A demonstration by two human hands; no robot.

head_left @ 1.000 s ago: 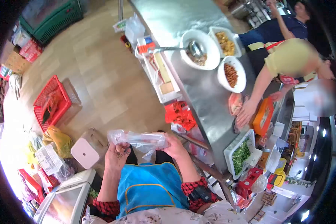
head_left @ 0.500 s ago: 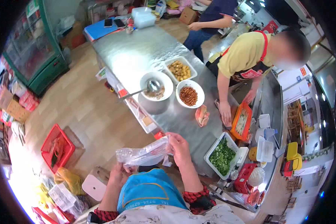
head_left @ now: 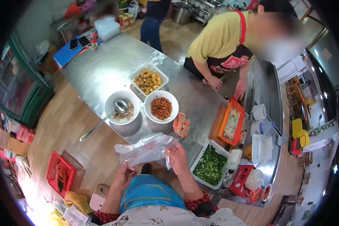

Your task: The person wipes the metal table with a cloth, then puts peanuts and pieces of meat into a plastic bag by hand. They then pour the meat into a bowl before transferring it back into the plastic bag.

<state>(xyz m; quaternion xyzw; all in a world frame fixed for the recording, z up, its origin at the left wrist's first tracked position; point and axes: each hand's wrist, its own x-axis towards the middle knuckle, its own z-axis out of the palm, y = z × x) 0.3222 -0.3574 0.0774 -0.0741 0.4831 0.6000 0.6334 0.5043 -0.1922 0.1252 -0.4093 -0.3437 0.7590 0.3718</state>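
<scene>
A clear plastic bag [head_left: 143, 150] is stretched between my two hands, above the blue apron and near the table's front edge. My right hand [head_left: 177, 156] pinches its right end. At the lower left, my left hand [head_left: 125, 175] has its fingers closed on the other end. Just beyond the bag stand a white bowl with a ladle [head_left: 120, 106] in it and a white bowl of red-brown peanuts [head_left: 161, 108]. A crumpled pinkish cloth-like item [head_left: 181, 125] lies right of the peanuts.
A co-worker in a yellow shirt [head_left: 216, 37] leans over the steel table [head_left: 101, 64] at the right. Chopped greens [head_left: 211, 165] fill a white tub near an orange tray [head_left: 229, 122]. A yellowish food tub [head_left: 148, 80] stands behind the bowls. A red basket [head_left: 62, 175] sits on the floor.
The bag is spread wider and its printing shows. The view has shifted, so the bowls appear further left. The co-worker's hand has drawn back from beside the orange tray, and the person behind appears further left.
</scene>
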